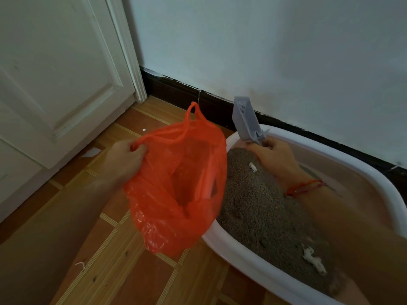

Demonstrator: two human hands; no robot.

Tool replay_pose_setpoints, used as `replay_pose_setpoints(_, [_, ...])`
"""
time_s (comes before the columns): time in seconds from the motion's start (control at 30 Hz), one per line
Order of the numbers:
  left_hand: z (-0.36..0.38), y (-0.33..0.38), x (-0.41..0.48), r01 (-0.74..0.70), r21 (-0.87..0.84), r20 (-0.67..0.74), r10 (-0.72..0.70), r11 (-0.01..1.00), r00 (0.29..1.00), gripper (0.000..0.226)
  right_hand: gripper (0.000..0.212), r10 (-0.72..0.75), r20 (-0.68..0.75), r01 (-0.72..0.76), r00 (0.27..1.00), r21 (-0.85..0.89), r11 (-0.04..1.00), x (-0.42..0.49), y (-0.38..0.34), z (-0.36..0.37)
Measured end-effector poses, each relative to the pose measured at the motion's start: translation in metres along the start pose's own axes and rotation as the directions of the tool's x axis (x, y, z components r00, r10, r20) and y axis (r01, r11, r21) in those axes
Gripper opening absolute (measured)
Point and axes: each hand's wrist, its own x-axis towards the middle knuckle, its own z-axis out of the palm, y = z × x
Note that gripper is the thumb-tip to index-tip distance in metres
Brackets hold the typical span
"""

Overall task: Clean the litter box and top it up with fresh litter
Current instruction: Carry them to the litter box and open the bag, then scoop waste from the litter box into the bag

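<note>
Right hand (275, 155) grips scoop (245, 119); left hand (125, 159) grips orange bag (180, 183).

Wood-patterned floor with a litter box on it

The tiled floor (114, 271) carries the white litter box (222, 245) at four o'clock, set against the dark baseboard (176, 89). Small white scraps lie on the floor: one (90, 152) at nine o'clock near the door, a speck (144, 129) at ten, another (81, 264) at seven.
</note>
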Motion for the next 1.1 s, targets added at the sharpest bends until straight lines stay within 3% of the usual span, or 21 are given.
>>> replay_pose_setpoints(0.17, [0.004, 0.001, 0.001, -0.036, 0.047, -0.047, 0.038, 0.998, 0.998, 0.029, 0.005, -0.011, 0.014, 0.015, 1.0, -0.312, 0.95, -0.007, 0.015, -0.044])
replay_pose_setpoints(0.27, [0.006, 0.003, 0.001, -0.084, 0.102, -0.084, 0.093, 0.991, 0.992, 0.029, 0.018, -0.028, 0.065, 0.057, 0.997, -0.488, 0.871, -0.006, 0.03, -0.071])
replay_pose_setpoints(0.4, [0.007, 0.008, 0.007, -0.172, 0.185, -0.139, 0.199, 0.968, 0.97, 0.028, 0.018, -0.065, 0.12, 0.128, 0.991, -0.66, 0.741, -0.004, 0.042, -0.095])
replay_pose_setpoints(0.6, [0.002, 0.014, 0.017, -0.261, 0.356, -0.213, 0.349, 0.897, 0.913, 0.023, 0.025, -0.108, 0.193, 0.218, 0.975, -0.759, 0.614, 0.001, 0.051, -0.107])
replay_pose_setpoints(0.87, [0.011, 0.005, 0.013, -0.222, 0.315, -0.164, 0.284, 0.923, 0.945, 0.02, 0.019, -0.002, 0.117, 0.104, 0.993, -0.869, 0.484, 0.0, 0.071, -0.125])
replay_pose_setpoints(1.1, [0.009, 0.009, 0.012, -0.138, 0.282, -0.198, 0.199, 0.949, 0.96, 0.021, 0.018, 0.119, 0.047, 0.028, 0.992, -0.987, 0.156, 0.007, 0.053, -0.178])
